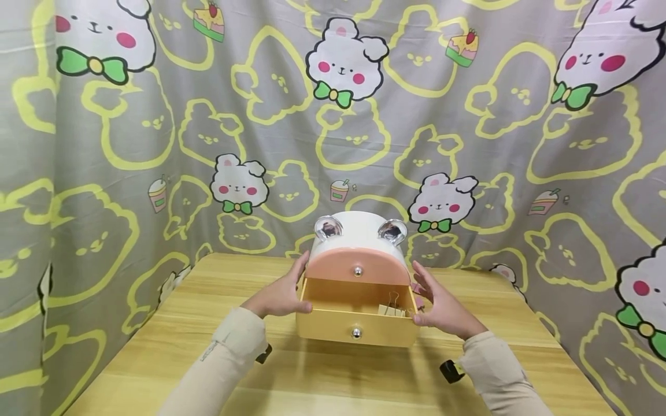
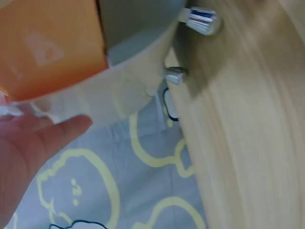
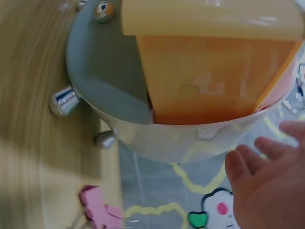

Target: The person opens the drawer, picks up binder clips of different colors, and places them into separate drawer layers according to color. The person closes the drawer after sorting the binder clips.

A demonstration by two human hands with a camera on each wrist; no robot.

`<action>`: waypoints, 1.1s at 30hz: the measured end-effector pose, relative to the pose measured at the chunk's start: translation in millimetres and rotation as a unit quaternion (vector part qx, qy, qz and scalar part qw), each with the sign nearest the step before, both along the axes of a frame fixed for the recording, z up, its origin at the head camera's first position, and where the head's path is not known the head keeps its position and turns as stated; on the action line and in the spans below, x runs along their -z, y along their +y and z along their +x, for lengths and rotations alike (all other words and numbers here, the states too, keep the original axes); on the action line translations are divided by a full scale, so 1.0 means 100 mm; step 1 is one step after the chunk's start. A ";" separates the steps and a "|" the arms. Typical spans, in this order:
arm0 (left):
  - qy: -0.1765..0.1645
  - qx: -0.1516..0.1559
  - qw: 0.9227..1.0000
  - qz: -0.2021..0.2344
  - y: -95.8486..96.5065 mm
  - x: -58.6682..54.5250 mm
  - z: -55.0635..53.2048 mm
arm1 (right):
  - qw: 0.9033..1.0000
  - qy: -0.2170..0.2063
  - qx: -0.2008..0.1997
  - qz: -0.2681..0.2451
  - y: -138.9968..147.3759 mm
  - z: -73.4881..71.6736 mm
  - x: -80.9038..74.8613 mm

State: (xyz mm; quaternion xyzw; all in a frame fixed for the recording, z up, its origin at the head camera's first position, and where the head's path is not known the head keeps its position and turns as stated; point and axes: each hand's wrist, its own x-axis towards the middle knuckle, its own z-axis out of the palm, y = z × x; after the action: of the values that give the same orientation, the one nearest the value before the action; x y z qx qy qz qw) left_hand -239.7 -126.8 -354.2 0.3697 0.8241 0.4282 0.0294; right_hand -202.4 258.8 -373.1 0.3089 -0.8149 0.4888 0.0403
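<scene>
A small white desktop organizer (image 1: 359,225) with round silver ears stands on the table, on short silver feet in the wrist views. Its upper pink drawer (image 1: 333,267) is closed. The lower yellow drawer (image 1: 328,327) is pulled out, and a cream binder clip (image 1: 391,311) with wire handles lies in its right side. My left hand (image 1: 281,293) is at the left side, fingers extended along the white body and thumb at the drawer's edge. On the other side, my right hand (image 1: 442,303) has spread, straight fingers, its thumb by the drawer's right front corner.
Pink binder clips (image 3: 97,205) lie on the wooden table (image 1: 234,358) to the right of the organizer, partly behind my right hand in the head view. A grey curtain (image 1: 291,138) with yellow outlines and white bears hangs around the back and sides.
</scene>
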 end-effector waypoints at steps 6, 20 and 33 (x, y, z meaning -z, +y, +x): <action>-0.023 -0.012 1.000 -0.012 -0.02 0.05 0.05 | 0.997 -0.019 -0.069 -0.027 0.02 -0.08 0.12; 0.141 -0.225 0.963 0.038 0.32 0.16 0.06 | 0.977 -0.017 0.196 -0.080 -0.24 -0.14 0.20; 0.189 -0.279 0.938 0.080 0.39 0.29 0.00 | 0.942 0.105 0.310 -0.068 -0.39 -0.13 0.30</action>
State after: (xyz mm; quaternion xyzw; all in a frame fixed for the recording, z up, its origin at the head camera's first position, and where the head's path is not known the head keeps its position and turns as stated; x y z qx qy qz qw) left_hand -240.1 -87.3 -382.9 0.2000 0.8476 0.4057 -0.2774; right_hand -215.2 220.2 -402.9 0.0867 -0.8265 0.4709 0.2959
